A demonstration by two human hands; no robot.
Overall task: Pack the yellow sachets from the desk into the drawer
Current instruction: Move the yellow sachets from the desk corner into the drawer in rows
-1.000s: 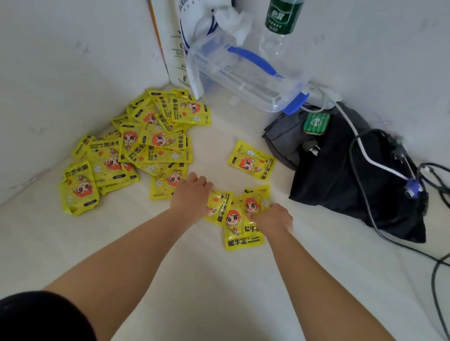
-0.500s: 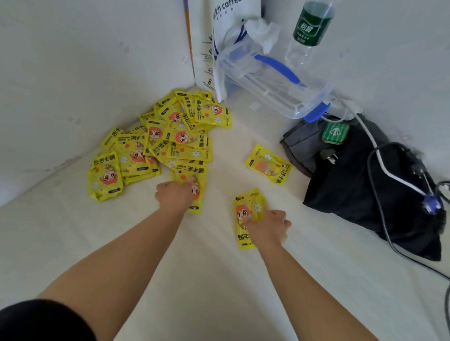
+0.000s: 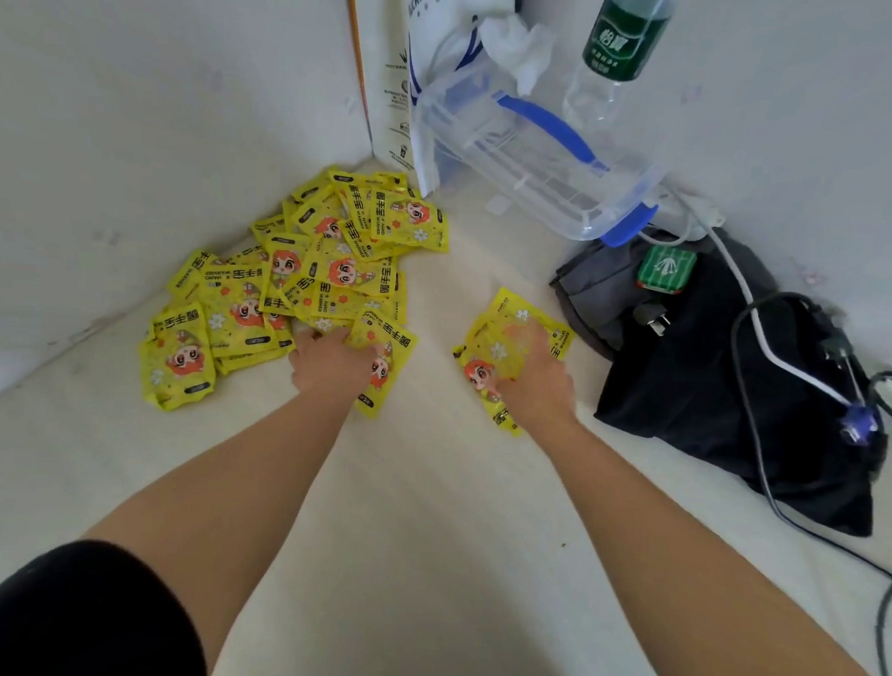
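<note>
- Head view: the yellow sachets (image 3: 314, 282) were seen heaped on the pale, matt desk (image 3: 427, 514), pushed into the corner against the white wall.
- Glossy, flat, rectangular packets were shown, printed with an orange-haired cartoon face, white flowers and "HAND WARMER".
- The left hand (image 3: 332, 364) was laid on the heap's near edge. Its fingers were hidden, so whether anything was gripped could not be told.
- The right hand (image 3: 533, 381), blurred, appeared to be spread flat on a small separate stack (image 3: 489, 349).
- Behind, a clear plastic box (image 3: 536, 159) with a blue handle was tilted.
- "uckin co" was read on a white paper bag (image 3: 430, 13).
- A green-labelled bottle (image 3: 621, 45) was noted beside it.
</note>
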